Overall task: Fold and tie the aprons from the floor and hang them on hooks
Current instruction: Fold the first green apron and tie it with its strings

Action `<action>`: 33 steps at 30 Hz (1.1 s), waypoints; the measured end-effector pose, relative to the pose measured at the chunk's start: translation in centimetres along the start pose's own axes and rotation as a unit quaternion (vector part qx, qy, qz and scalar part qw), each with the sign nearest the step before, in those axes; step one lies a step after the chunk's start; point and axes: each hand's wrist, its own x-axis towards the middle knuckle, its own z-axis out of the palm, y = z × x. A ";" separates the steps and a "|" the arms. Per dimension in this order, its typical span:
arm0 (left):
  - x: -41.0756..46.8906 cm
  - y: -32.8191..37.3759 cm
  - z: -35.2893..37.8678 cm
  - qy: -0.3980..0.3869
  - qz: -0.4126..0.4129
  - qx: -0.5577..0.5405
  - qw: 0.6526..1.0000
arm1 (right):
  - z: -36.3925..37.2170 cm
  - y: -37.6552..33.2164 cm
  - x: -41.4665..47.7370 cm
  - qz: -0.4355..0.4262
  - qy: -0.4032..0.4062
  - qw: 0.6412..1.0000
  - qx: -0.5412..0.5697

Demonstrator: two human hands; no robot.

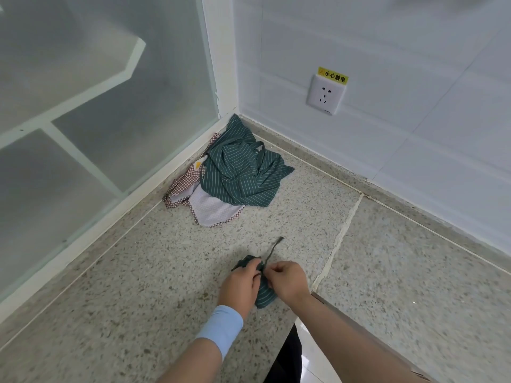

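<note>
The folded green apron (266,296) sits low over the floor (138,272), well below the wall socket (326,94). The left hand (242,283) grips it, fingers curled round. The right hand (287,280) pinches its strap (272,250). Nearer the socket, a loose striped apron (243,172) lies on a checked apron (182,183).

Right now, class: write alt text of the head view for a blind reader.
A left hand holds a folded green striped apron on the speckled floor while the right hand pinches its strap. More aprons lie heaped in the corner, below a wall socket.
</note>
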 end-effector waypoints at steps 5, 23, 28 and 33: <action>-0.3 -0.4 0.2 -0.009 0.049 -0.020 0.999 | -0.9 -0.1 -0.1 -0.084 -0.072 0.983 -0.145; -0.1 0.1 -2.0 -0.087 -0.096 -0.157 0.979 | -2.0 -1.5 0.3 0.046 -0.184 0.981 -0.030; -0.1 0.2 -1.6 -0.060 -0.071 -0.130 0.987 | -1.6 -1.1 0.1 0.045 -0.183 0.982 0.027; -0.2 0.0 -3.1 -0.079 -0.084 -0.129 0.985 | -2.1 -0.7 0.3 0.007 -0.194 0.980 -0.037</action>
